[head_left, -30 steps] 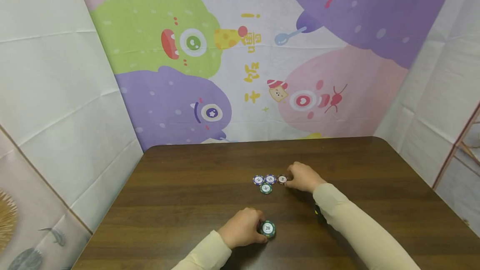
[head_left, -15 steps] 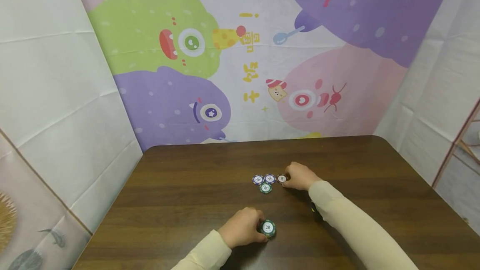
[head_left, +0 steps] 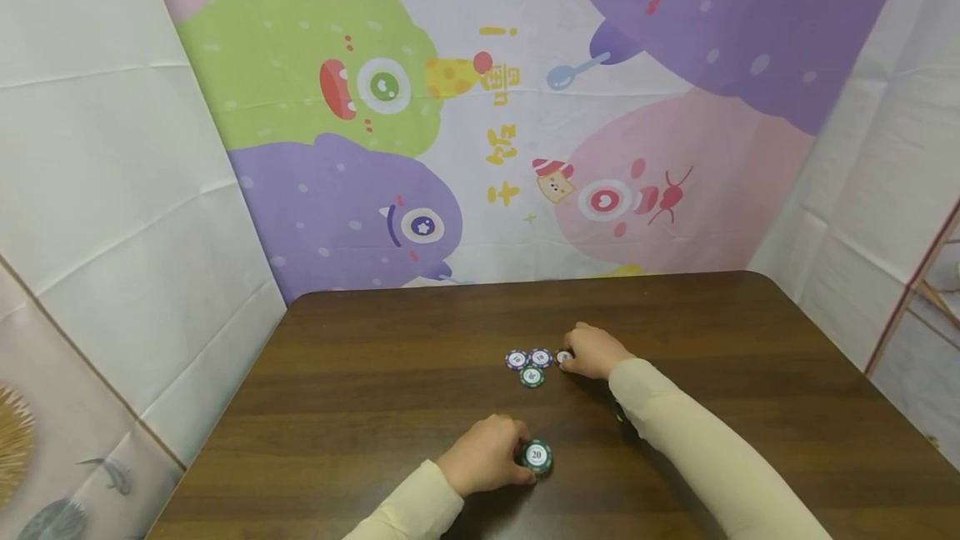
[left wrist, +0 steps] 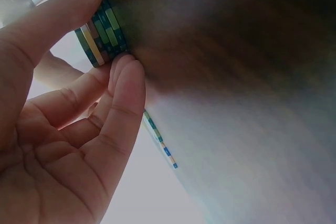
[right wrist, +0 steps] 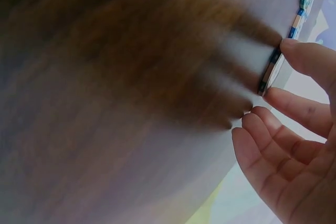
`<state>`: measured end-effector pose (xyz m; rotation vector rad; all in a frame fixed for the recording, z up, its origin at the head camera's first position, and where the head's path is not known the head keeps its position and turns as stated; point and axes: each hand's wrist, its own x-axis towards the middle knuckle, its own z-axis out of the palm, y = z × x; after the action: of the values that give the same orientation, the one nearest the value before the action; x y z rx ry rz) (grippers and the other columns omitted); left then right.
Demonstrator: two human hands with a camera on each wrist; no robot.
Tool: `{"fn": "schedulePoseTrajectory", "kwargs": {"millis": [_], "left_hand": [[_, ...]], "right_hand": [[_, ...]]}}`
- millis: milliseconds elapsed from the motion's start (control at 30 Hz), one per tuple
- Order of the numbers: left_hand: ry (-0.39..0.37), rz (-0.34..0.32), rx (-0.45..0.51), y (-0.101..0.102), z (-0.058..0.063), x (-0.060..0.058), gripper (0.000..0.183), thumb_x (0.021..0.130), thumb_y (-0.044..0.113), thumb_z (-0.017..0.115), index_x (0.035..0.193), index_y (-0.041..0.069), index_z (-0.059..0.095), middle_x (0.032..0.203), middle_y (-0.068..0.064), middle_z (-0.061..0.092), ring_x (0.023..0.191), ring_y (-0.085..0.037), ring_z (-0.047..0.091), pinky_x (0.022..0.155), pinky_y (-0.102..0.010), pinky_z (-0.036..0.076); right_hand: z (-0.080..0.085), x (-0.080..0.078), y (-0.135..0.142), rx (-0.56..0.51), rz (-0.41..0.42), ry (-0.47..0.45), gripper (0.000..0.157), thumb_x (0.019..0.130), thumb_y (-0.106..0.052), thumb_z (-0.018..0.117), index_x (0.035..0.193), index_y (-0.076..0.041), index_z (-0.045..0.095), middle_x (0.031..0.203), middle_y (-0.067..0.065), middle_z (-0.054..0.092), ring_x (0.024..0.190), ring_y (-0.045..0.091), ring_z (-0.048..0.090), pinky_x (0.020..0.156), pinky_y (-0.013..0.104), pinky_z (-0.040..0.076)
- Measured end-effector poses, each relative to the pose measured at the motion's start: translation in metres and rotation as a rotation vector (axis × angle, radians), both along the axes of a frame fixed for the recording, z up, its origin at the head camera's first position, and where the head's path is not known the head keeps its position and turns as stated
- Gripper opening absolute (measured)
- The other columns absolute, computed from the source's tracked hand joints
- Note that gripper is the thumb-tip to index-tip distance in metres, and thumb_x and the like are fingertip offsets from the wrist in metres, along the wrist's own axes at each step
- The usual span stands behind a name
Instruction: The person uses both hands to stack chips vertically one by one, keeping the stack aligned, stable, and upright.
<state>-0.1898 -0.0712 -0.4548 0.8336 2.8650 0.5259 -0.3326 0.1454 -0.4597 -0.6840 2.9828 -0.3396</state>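
My left hand (head_left: 483,457) holds a short stack of green poker chips (head_left: 537,457), the top one marked 20. In the left wrist view the stack's striped edges (left wrist: 102,38) show between thumb and fingertips. Farther up the table, my right hand (head_left: 597,352) pinches a dark poker chip (head_left: 563,357) lying flat, partly covered by the fingers. Thumb and index finger sit at either end of that dark chip (right wrist: 270,72) in the right wrist view. Immediately left of it lie two blue chips (head_left: 540,357) side by side, with a green chip (head_left: 532,377) just in front of them.
The brown wooden table (head_left: 360,407) has rounded far corners. Behind it hangs a cloth backdrop (head_left: 510,240) with cartoon monsters, and pale cloth panels (head_left: 97,132) stand on both sides.
My right hand has slid slightly left, so its fingers cover more of the dark chip. The left hand and its stack stay where they were.
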Motion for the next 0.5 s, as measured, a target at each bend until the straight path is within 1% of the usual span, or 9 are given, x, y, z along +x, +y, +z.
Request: {"fn": "schedulePoseTrajectory", "kwargs": {"millis": [100,267,400,500], "left_hand": [[-0.003,-0.001,0.005,0.0,0.0012,0.0006,0.039,0.069,0.027,0.087,0.099,0.009,0.07,0.072,0.009,0.056,0.065,-0.001,0.046,0.061,-0.019,0.041],[-0.003,-0.004,0.002,0.0,0.002,0.0008,0.039,0.069,0.027,0.086,0.099,0.008,0.07,0.072,0.009,0.056,0.065,-0.001,0.045,0.061,-0.018,0.041],[-0.01,-0.004,0.002,-0.0001,0.0017,0.0007,0.039,0.069,0.027,0.086,0.1,0.008,0.071,0.073,0.008,0.057,0.066,-0.001,0.046,0.062,-0.018,0.042],[-0.011,-0.003,0.001,-0.0002,0.0014,0.0007,0.039,0.069,0.027,0.087,0.1,0.008,0.071,0.073,0.008,0.057,0.065,-0.001,0.046,0.062,-0.018,0.042]], "right_hand": [[-0.0006,-0.0006,0.0006,-0.003,-0.003,-0.005,0.019,0.084,-0.024,0.074,0.09,-0.006,0.071,0.09,0.005,0.061,0.079,0.017,0.051,0.073,0.037,0.047],[0.0011,0.0006,0.0018,-0.03,-0.012,-0.022,0.015,0.083,-0.022,0.074,0.084,-0.007,0.069,0.087,0.004,0.06,0.076,0.017,0.049,0.07,0.036,0.046],[0.0048,0.0037,0.0018,-0.054,-0.017,-0.042,0.016,0.08,-0.02,0.073,0.073,-0.009,0.063,0.078,0.002,0.056,0.071,0.016,0.046,0.064,0.033,0.041],[0.0055,0.0051,0.0013,-0.057,-0.018,-0.045,0.019,0.078,-0.019,0.072,0.069,-0.01,0.059,0.073,0.001,0.053,0.068,0.016,0.044,0.061,0.031,0.037]]}}
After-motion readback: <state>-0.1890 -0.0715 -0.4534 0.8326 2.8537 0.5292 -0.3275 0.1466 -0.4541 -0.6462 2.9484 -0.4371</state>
